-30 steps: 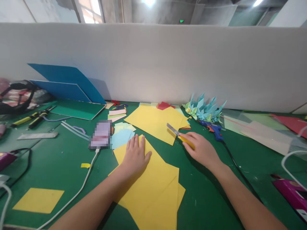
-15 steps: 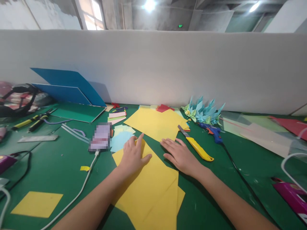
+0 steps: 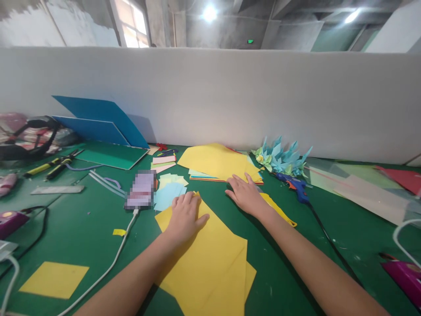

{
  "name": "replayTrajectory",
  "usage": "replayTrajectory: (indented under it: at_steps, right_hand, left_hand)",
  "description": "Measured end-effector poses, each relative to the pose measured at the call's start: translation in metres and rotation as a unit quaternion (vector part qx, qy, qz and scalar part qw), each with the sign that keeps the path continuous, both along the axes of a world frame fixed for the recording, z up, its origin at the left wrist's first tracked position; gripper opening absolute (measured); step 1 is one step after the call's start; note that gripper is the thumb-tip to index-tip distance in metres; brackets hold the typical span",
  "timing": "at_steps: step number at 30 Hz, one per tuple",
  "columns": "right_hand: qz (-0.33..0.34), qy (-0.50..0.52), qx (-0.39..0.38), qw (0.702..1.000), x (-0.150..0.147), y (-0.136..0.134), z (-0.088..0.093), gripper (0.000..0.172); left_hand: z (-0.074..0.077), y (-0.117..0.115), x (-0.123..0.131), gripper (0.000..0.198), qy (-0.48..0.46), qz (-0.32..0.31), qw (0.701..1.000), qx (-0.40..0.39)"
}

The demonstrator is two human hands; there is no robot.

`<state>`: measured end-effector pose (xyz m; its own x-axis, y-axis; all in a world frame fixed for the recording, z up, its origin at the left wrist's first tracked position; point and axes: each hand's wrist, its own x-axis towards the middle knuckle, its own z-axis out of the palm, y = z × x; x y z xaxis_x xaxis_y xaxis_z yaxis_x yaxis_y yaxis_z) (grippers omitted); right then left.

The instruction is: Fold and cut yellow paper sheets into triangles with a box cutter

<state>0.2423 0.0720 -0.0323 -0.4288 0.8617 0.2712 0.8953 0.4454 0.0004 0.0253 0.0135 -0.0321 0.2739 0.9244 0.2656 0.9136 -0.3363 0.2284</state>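
My left hand (image 3: 186,217) lies on the upper part of several overlapping yellow paper sheets (image 3: 210,263), its thumb spread from the fingers. With fingers extended, my right hand (image 3: 245,195) is at the near edge of another yellow sheet (image 3: 213,160), which rests on a stack of coloured paper (image 3: 207,177). Whether those fingertips press on the stack I cannot tell. A yellow utility knife (image 3: 279,210) lies beside the right wrist; the hand and forearm hide its blade end.
A phone (image 3: 140,191) on a white cable and pale blue paper (image 3: 169,196) are left of the sheets. Right stand folded blue paper flowers (image 3: 283,156) and a blue glue gun (image 3: 299,188). Pliers (image 3: 61,166) and a small yellow sheet (image 3: 54,279) lie far left.
My right hand has moved forward to the paper stack, and the far yellow sheet has shifted back onto it, baring the stack's near edge. My left hand stays on the near sheets.
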Motion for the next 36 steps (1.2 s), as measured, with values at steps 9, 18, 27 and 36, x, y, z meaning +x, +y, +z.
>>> replayTrajectory:
  at_steps: [9,18,27,36]
  right_hand:
    - [-0.087,0.014,0.008,0.996,-0.002,0.035,0.004,0.043]
    - [0.006,0.104,-0.021,0.994,-0.015,-0.026,0.028,0.049]
    - [0.152,0.048,-0.135,0.978,0.008,-0.161,-0.014,0.101]
    - [0.054,0.036,-0.157,0.985,0.013,-0.120,-0.005,0.071]
  left_hand:
    - [0.005,-0.001,0.001,0.031,-0.016,0.004,1.000,-0.012]
    - [0.004,0.000,-0.004,0.037,-0.051,0.015,0.999,-0.002]
    - [0.003,0.005,-0.013,0.039,-0.111,0.031,0.993,0.034]
    - [0.004,0.007,-0.015,0.040,-0.093,0.031,0.995,0.001]
